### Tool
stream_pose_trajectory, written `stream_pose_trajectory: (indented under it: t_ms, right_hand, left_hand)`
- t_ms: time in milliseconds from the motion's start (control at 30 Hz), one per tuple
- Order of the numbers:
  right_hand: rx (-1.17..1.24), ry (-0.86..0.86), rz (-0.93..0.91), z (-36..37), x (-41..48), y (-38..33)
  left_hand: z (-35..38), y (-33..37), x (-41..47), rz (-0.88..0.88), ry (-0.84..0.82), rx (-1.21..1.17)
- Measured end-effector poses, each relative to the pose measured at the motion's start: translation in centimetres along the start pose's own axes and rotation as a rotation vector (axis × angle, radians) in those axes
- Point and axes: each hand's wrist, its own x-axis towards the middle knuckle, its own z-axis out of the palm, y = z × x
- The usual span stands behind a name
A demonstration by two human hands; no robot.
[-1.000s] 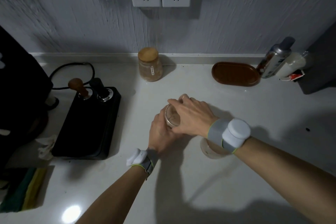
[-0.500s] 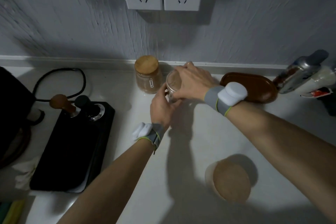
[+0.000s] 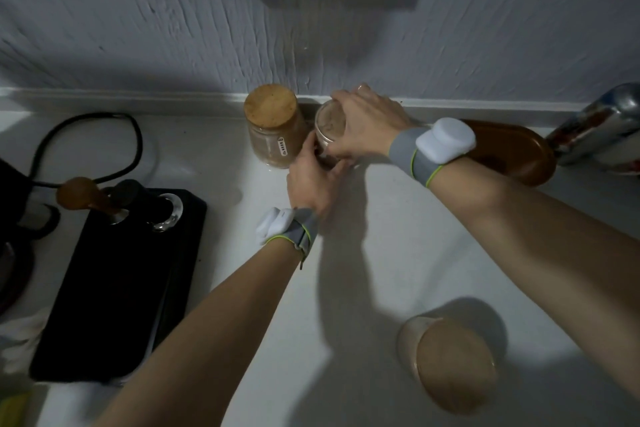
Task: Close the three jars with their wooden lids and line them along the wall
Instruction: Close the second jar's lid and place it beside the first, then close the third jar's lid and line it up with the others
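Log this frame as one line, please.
stage: placing second jar by wall | left hand, right hand: on jar | third jar: near, lidded

white counter (image 3: 363,253), three jars (image 3: 273,130), black tray (image 3: 114,288)

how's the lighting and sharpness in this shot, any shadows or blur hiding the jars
Head view: dim, lit from behind the person, so both forearms cast long shadows across the counter. The held jar is half hidden by the right hand and left hand. The near jar is soft and in shade; the lidded jar reads clearly. Wide-angle bending at the edges.
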Motion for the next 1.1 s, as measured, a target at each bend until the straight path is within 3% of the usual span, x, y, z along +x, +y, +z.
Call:
stream_pose_trajectory:
  t_ms: [200,600,700,867,1100]
  right_hand:
    - [0.015,0.027,-0.011,0.3,-1.0,-0.4]
    - [0.053,-0.003,0.006,-1.7,-8.2,0.6]
    - [-0.058,-0.115,0.017,-2.5,-11.4,0.4]
    - [-0.088,-0.402,0.014,-3.5,-16.6,-0.6]
    - [-0.081,-0.401,0.053,-2.5,-23.9,0.4]
  left_hand:
    - [-0.5,0.0,-0.7,0.004,-0.026,0.017]
    - [-4.0,-0.1,-7.1,-0.080,-0.287,0.154]
    - [-5.0,0.8,-9.5,-0.037,-0.444,0.214]
    - [-6.1,1.4,-12.7,-0.019,-0.846,0.351]
    - [-5.3,0.8,-17.7,0.039,-0.980,0.430]
